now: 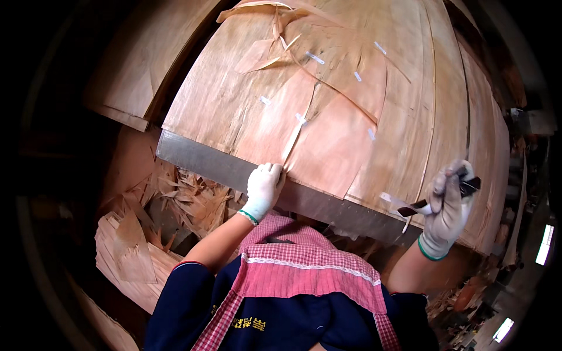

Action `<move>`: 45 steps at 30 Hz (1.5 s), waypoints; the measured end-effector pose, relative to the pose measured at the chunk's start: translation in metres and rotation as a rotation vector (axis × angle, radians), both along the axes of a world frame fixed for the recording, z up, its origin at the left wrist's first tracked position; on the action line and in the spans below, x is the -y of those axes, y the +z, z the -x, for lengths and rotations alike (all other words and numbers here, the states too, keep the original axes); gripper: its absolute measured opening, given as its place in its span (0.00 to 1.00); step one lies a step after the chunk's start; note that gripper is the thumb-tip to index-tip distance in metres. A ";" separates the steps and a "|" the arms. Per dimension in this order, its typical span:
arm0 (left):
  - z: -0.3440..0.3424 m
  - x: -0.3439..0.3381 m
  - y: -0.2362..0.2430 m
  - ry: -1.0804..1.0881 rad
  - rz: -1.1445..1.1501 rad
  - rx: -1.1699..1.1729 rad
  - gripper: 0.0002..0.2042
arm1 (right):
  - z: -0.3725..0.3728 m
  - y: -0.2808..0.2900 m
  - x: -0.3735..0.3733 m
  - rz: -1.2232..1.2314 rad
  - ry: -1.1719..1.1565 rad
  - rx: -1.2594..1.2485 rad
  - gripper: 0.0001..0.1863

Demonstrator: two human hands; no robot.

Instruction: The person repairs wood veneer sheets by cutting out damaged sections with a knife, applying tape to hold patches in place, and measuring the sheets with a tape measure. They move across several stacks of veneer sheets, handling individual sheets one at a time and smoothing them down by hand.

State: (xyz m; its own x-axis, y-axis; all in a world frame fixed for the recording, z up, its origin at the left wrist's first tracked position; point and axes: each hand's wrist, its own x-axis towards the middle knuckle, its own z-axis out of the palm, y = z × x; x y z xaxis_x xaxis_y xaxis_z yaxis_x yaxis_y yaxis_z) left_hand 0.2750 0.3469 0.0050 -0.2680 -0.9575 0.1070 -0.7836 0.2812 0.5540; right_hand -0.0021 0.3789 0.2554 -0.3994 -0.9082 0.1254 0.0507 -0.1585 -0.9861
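My left hand (264, 186), in a white glove with a green cuff, is closed at the front edge of a wood veneer sheet (228, 111). Its fingers pinch the lower end of a narrow pale veneer strip (293, 140), which runs up along a seam. My right hand (446, 205), gloved the same way, is raised over the sheet's front right part. It grips a dark flat tool (470, 186) with a black end; the exact kind is unclear. A white tape piece (391, 199) shows beside the tool, and I cannot tell whether it is attached.
Short white tape pieces (315, 57) lie scattered on the veneer. Torn flaps (257, 55) stick up at the far side. A grey metal edge (202, 159) runs along the front. Veneer scraps (196, 202) are heaped below left, beside a veneer bundle (132, 257). Another wood stack (143, 58) stands far left.
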 end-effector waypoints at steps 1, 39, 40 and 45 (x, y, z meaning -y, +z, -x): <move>0.000 -0.003 -0.001 0.014 0.022 0.014 0.05 | -0.001 0.005 -0.007 0.077 0.019 0.032 0.10; -0.118 0.061 0.037 0.501 -0.203 -0.773 0.06 | 0.076 -0.057 -0.078 -0.872 0.418 -0.496 0.05; -0.121 0.075 0.005 0.500 -0.031 -0.389 0.06 | 0.087 -0.091 -0.072 -0.864 0.439 -0.537 0.06; -0.088 0.092 -0.034 0.645 0.312 0.012 0.12 | 0.117 -0.199 -0.062 -1.044 0.427 -0.410 0.07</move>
State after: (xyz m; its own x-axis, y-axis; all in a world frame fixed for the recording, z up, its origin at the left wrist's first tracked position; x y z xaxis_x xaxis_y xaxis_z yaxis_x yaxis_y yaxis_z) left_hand 0.3627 0.2554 -0.0288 0.3378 -0.8508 0.4026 -0.8528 -0.0957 0.5134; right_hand -0.1190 0.4412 0.0569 -0.1437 -0.6968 -0.7028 -0.4430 0.6803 -0.5839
